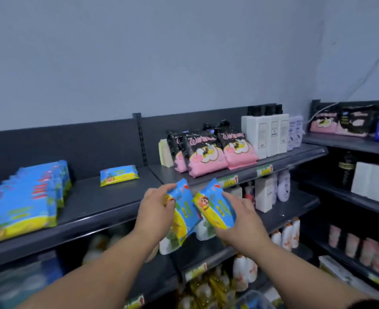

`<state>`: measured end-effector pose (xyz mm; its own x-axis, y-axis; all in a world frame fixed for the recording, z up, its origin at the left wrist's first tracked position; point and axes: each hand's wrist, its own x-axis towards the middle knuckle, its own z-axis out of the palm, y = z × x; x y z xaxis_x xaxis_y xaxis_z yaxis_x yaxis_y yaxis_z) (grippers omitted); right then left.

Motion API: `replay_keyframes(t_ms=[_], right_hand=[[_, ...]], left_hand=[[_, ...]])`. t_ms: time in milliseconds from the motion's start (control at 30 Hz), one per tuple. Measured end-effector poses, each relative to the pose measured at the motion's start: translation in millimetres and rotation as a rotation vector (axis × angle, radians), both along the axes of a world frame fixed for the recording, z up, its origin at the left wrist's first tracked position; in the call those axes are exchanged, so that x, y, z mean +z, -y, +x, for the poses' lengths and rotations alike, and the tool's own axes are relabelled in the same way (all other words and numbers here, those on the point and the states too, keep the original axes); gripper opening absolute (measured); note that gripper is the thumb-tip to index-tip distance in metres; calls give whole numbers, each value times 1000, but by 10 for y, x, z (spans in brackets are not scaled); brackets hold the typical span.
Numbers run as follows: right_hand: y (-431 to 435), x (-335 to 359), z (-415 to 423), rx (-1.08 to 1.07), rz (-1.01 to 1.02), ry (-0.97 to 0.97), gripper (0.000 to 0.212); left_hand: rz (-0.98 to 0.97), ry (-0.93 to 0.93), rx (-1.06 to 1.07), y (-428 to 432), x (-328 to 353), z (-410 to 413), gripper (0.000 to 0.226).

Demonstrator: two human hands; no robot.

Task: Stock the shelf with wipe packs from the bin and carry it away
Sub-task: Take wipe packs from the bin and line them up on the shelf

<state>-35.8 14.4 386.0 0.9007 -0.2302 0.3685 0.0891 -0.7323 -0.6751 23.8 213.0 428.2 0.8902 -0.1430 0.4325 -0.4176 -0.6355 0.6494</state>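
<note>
My left hand grips a blue and yellow wipe pack in front of the top shelf's front edge. My right hand grips a second wipe pack right beside the first. Both packs are tilted and held in the air. On the dark top shelf one small wipe pack lies alone near the back panel. A row of several larger blue and yellow packs stands at the shelf's left end. The bin is out of view.
Pink and black packs and white bottles fill the adjoining shelf to the right. Lower shelves hold bottles and pouches. Another shelving unit stands at the right, at an angle. A grey wall rises behind.
</note>
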Motion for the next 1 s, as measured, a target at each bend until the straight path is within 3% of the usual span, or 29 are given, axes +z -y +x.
replay_keyframes(t_ms=[467, 900, 1000], right_hand=[[-1511, 798, 1032, 151, -136, 179, 79], [-1651, 872, 2000, 135, -247, 16, 81], [-1618, 871, 2276, 192, -309, -38, 81]], left_hand=[[-358, 0, 244, -1669, 449, 793, 37], [-484, -128, 369, -1651, 178, 1551, 30], [-391, -212, 422, -1575, 190, 1683, 29]])
